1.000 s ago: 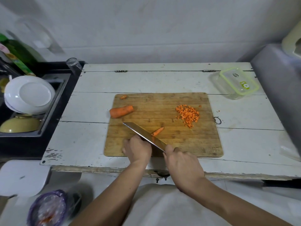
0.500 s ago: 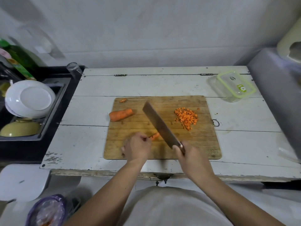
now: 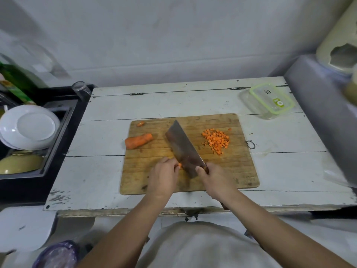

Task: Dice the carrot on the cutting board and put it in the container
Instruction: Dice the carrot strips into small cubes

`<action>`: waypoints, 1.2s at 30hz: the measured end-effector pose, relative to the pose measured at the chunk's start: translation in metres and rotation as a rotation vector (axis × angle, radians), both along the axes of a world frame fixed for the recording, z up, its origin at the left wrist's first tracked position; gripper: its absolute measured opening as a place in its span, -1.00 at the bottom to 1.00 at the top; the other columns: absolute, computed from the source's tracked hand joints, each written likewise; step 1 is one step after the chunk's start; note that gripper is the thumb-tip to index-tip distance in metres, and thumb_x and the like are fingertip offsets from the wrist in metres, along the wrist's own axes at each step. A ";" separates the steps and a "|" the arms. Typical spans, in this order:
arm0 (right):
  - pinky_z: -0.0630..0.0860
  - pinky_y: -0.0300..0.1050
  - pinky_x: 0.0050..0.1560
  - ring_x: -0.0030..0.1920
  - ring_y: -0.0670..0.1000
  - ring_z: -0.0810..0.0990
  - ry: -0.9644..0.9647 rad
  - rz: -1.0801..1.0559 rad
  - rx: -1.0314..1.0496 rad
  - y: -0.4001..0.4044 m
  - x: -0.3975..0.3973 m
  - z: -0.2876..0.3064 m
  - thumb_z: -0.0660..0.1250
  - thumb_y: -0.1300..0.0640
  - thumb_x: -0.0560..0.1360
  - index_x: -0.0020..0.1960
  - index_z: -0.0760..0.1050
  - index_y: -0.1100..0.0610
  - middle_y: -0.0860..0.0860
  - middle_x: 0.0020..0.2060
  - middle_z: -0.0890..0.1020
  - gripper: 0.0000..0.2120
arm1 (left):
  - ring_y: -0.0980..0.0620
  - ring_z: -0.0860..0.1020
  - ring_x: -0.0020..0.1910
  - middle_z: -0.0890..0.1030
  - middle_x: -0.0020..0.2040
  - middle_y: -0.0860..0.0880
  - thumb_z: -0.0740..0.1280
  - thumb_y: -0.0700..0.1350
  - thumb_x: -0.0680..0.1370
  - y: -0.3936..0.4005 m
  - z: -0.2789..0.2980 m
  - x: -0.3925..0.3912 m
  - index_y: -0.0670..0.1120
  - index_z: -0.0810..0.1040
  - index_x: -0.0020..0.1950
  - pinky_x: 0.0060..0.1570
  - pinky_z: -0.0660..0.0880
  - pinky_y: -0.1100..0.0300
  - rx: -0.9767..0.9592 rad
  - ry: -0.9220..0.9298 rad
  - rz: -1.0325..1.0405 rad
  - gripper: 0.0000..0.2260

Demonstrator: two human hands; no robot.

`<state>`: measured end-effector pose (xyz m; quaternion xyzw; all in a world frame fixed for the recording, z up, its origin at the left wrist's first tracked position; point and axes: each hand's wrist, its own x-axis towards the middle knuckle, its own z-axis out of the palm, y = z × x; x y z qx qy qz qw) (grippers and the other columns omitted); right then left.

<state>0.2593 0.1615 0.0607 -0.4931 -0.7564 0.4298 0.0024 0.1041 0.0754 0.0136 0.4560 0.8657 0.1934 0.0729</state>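
A wooden cutting board (image 3: 231, 176) lies in the middle of the white table. My left hand (image 3: 163, 176) pinches a small carrot strip (image 3: 179, 165) on the board's near half; most of the strip is hidden by my fingers. My right hand (image 3: 216, 178) grips the handle of a cleaver (image 3: 182, 147), whose blade stands right beside the strip, pointing away to the upper left. A thick carrot piece (image 3: 138, 141) lies on the board's left side and a carrot end (image 3: 140, 124) near its far left corner. Diced carrot (image 3: 216, 141) is piled at the right. The clear container (image 3: 267, 101) with a green-rimmed lid stands at the table's far right.
A sink (image 3: 56, 144) to the left holds white plates (image 3: 29, 126) and a yellow bowl (image 3: 19, 164). A glass (image 3: 81, 89) stands at its far corner. A grey appliance (image 3: 324, 117) borders the table on the right. A metal ring (image 3: 250, 145) lies beside the board.
The cleaver swung from lying low, pointing left, to standing along the carrot strip. My left hand shifted right over the strip, and the view moved closer.
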 end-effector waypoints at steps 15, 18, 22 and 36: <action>0.50 -0.13 -0.45 -0.44 0.06 0.59 -0.067 -0.019 -0.070 0.006 -0.003 0.000 0.15 -0.14 0.66 -0.02 0.48 0.03 0.05 -0.34 0.62 -0.72 | 0.03 0.52 -0.10 0.46 0.02 0.07 0.41 -0.12 0.60 0.000 -0.005 -0.006 -0.05 0.61 -0.01 -0.09 0.51 0.10 -0.002 -0.071 -0.053 -0.98; 0.49 -0.14 -0.44 -0.46 0.04 0.59 -0.084 -0.018 -0.090 0.008 -0.004 0.000 0.14 -0.15 0.66 -0.03 0.47 0.03 0.05 -0.34 0.62 -0.71 | 0.06 0.49 -0.07 0.44 0.01 0.08 0.40 -0.08 0.61 0.010 0.007 -0.016 -0.01 0.54 -0.05 -0.05 0.44 0.14 -0.147 -0.066 -0.117 -0.92; 0.40 -0.22 -0.50 -0.46 0.01 0.58 -0.093 -0.018 -0.088 0.008 -0.004 0.003 0.13 -0.14 0.67 -0.07 0.44 0.01 0.04 -0.34 0.61 -0.71 | -0.03 0.58 0.02 0.49 0.09 0.01 0.37 -0.12 0.63 0.020 0.014 -0.016 -0.01 0.52 0.04 -0.09 0.47 0.10 -0.287 0.082 -0.204 -0.95; 0.44 -0.17 -0.47 -0.54 -0.02 0.51 -0.037 -0.029 -0.182 0.014 -0.003 0.004 0.16 -0.11 0.67 -0.06 0.47 0.05 0.04 -0.41 0.57 -0.72 | 0.17 0.56 -0.04 0.58 -0.04 0.12 0.41 -0.07 0.61 -0.013 0.013 -0.032 0.03 0.58 -0.01 -0.07 0.50 0.25 0.155 -0.422 0.211 -0.97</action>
